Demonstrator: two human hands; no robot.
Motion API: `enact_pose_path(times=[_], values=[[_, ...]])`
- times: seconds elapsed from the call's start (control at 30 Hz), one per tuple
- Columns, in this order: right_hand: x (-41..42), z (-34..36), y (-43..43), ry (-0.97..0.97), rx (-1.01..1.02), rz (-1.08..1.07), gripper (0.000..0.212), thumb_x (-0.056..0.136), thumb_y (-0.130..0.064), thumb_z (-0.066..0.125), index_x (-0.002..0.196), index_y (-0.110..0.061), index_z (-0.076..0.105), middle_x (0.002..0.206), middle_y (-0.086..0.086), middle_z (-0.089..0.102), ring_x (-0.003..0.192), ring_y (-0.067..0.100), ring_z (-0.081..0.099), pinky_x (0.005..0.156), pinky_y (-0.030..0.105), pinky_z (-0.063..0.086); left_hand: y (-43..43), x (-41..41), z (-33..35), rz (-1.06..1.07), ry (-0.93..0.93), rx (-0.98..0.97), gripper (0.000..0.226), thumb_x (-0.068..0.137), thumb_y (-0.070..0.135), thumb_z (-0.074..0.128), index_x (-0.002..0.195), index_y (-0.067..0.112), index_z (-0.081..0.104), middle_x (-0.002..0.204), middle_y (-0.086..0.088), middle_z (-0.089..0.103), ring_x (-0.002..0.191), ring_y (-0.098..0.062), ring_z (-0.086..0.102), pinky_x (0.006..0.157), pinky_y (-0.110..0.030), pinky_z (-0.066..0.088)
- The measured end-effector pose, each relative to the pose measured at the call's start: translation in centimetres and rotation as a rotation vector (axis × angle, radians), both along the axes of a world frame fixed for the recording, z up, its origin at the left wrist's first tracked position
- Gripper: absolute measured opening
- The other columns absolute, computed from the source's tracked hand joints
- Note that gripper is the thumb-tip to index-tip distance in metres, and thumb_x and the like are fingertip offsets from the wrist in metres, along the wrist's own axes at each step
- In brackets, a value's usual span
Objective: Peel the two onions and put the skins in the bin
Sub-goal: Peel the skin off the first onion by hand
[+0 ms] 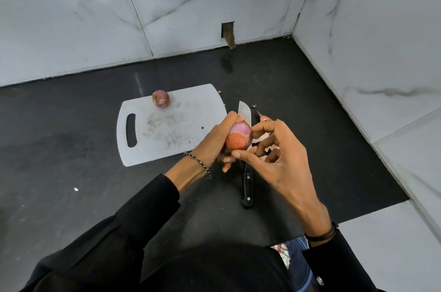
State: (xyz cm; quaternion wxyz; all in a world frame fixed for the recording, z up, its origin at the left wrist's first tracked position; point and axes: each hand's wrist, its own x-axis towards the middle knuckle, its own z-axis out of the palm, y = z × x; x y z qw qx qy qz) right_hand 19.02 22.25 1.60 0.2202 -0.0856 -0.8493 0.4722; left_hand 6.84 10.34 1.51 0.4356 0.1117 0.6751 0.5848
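Now | black desk point(71, 136), marble wall tiles point(71, 17) meeting upper right | second onion point(160, 98) on white cutting board point(167, 129) | left hand point(212, 143) grips half-peeled onion point(239, 136) | right hand point(281, 160) pinches it

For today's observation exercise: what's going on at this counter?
A person is peeling a red onion by hand: the left hand grips it, the right hand picks at its skin, roughly half off. A second onion sits on the white cutting board; the knife lies on the dark counter beside loose skins.
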Motion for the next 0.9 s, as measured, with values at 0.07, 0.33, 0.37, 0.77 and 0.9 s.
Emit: enact_pose_path(times=[0.07,0.33,0.37,0.77,0.9], values=[[0.1,-0.1,0.1,0.016,0.043,0.024,0.043,0.077,-0.042,0.087,0.108,-0.026,0.062,0.104,-0.018,0.057,0.077,0.014,0.062,0.055,0.019,0.049,-0.2,-0.1,0.0,-0.006,-0.021,0.009,0.070,0.089,0.062,0.035,0.089,-0.003,0.059,0.057,-0.015,0.047,0.034,-0.017,0.038,0.039,-0.020,0.043],[-0.2,-0.4,0.3,0.000,0.086,0.037,0.058,0.075,-0.049,0.085,0.120,-0.021,0.061,0.118,-0.014,0.053,0.101,0.013,0.061,0.069,0.014,0.051,-0.3,0.5,1.2,-0.060,-0.102,-0.055,0.065,0.095,0.062,0.032,0.086,0.002,0.054,0.046,-0.006,0.045,0.033,-0.014,0.035,0.037,-0.020,0.041],[-0.2,-0.4,0.3,0.000,0.105,0.051,0.064,0.074,-0.050,0.085,0.125,-0.019,0.060,0.126,-0.010,0.053,0.112,0.014,0.058,0.078,0.015,0.052,-0.2,0.7,1.4,-0.057,-0.062,-0.099,0.066,0.094,0.066,0.033,0.085,0.005,0.056,0.045,-0.007,0.045,0.034,-0.016,0.036,0.038,-0.020,0.042],[0.5,0.2,-1.2,0.030,-0.201,-0.120,0.063,0.073,-0.045,0.089,0.126,-0.030,0.057,0.125,-0.012,0.063,0.117,0.012,0.062,0.092,0.018,0.051,0.1,2.4,1.9,0.161,-0.112,0.099,0.043,0.097,0.054,0.039,0.097,0.019,0.064,0.087,-0.003,0.072,0.073,-0.016,0.073,0.070,-0.035,0.060],[0.1,0.5,-3.2,0.042,-0.254,-0.181,0.059,0.068,-0.057,0.085,0.117,-0.043,0.054,0.119,-0.032,0.059,0.111,0.002,0.063,0.085,0.009,0.048,0.3,4.2,1.7,0.307,-0.192,0.270,0.029,0.100,0.031,0.044,0.089,0.014,0.064,0.070,0.002,0.073,0.063,-0.012,0.071,0.056,-0.024,0.058]])
